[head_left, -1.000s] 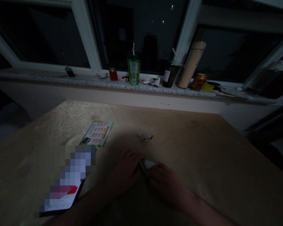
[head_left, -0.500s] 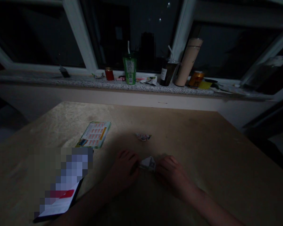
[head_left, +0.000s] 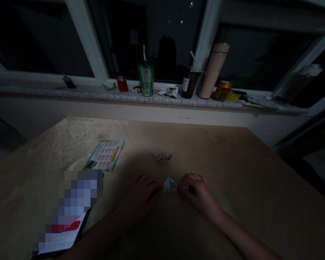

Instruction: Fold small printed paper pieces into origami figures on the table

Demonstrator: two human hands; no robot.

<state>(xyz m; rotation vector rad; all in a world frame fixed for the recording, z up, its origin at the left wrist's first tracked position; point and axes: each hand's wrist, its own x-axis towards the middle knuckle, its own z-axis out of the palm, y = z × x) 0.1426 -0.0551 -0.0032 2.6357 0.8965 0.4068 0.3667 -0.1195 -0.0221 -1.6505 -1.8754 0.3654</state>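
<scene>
In dim light, a small folded piece of paper point(head_left: 170, 183) lies on the tan table point(head_left: 233, 162) between my two hands. My left hand point(head_left: 143, 193) rests to its left, fingers curled, with the fingertips pinching the paper's left edge. My right hand point(head_left: 196, 191) sits to its right, fingers bent and tips against the paper's right edge. A second small crumpled wrapper-like piece point(head_left: 162, 157) lies a little farther away on the table, untouched.
A printed card point(head_left: 105, 155) lies to the left, and a white and red booklet point(head_left: 62, 234) at the near left. The stone windowsill point(head_left: 83, 93) holds a green cup point(head_left: 146, 76), a dark cup point(head_left: 188, 83), a tall beige tumbler point(head_left: 213, 70), a can point(head_left: 222, 90).
The paper looks smaller and more compact between my fingertips than a second ago. Both hands have shifted slightly away from me, the right hand curling tighter.
</scene>
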